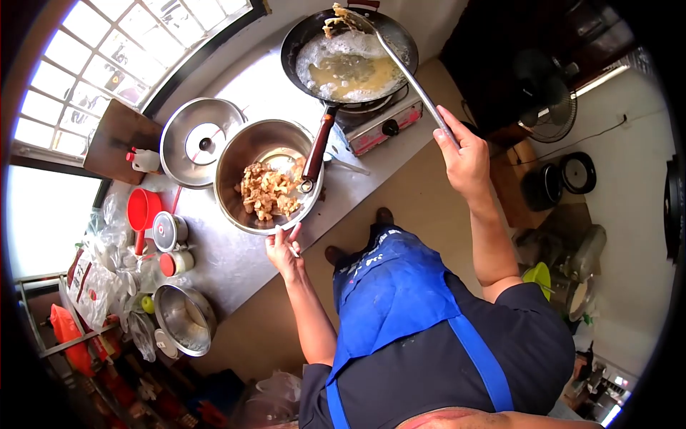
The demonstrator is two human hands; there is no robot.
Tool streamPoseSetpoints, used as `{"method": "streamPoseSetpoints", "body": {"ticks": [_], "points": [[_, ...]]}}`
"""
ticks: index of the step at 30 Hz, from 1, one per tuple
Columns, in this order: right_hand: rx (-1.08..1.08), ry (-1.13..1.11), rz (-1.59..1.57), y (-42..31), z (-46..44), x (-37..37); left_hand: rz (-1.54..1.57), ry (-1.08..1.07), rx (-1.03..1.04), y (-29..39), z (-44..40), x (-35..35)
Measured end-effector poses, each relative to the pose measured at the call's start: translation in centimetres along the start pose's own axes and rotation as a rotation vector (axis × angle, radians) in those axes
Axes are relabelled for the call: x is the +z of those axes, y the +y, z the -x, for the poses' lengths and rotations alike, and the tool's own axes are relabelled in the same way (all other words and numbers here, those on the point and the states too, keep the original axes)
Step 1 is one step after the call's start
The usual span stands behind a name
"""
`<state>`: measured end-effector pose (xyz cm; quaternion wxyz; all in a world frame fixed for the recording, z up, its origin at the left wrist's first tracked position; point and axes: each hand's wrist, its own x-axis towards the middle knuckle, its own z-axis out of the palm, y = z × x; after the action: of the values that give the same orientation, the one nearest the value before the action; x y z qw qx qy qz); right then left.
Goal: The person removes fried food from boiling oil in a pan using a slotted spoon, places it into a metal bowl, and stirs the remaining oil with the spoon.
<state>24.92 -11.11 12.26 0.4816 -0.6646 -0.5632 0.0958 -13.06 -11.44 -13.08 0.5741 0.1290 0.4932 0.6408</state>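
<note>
My right hand is closed around the long metal handle of a skimmer. The skimmer's head is over the far edge of a black wok, with battered pieces on it. Pale, foaming oil bubbles in the wok. My left hand grips the near rim of a deep steel pot. A small pale bit shows by its fingers; I cannot make out what it is. Golden fried pieces lie inside the pot, and the wok's wooden handle reaches over it.
The wok stands on a gas stove. Beside the pot are a steel lid and a red ladle. Jars, plastic bags and a steel bowl crowd the counter's left end. A fan stands at right.
</note>
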Motion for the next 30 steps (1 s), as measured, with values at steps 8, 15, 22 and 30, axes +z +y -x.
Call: {"method": "streamPoseSetpoints", "body": {"ticks": [8,15,22,30], "points": [[0.027,-0.012,0.007,0.7,-0.2,0.4,0.014,0.002,-0.014,0.0,0.8,-0.4],[0.046,-0.024,-0.015,0.8,-0.3,0.9,0.046,0.002,-0.035,-0.1,1.0,-0.6],[0.053,-0.046,0.020,0.7,-0.5,1.1,0.087,-0.035,-0.082,0.0,0.9,-0.7],[0.080,-0.073,0.024,0.5,-0.6,1.0,0.094,-0.045,-0.107,0.2,0.9,-0.7]]}}
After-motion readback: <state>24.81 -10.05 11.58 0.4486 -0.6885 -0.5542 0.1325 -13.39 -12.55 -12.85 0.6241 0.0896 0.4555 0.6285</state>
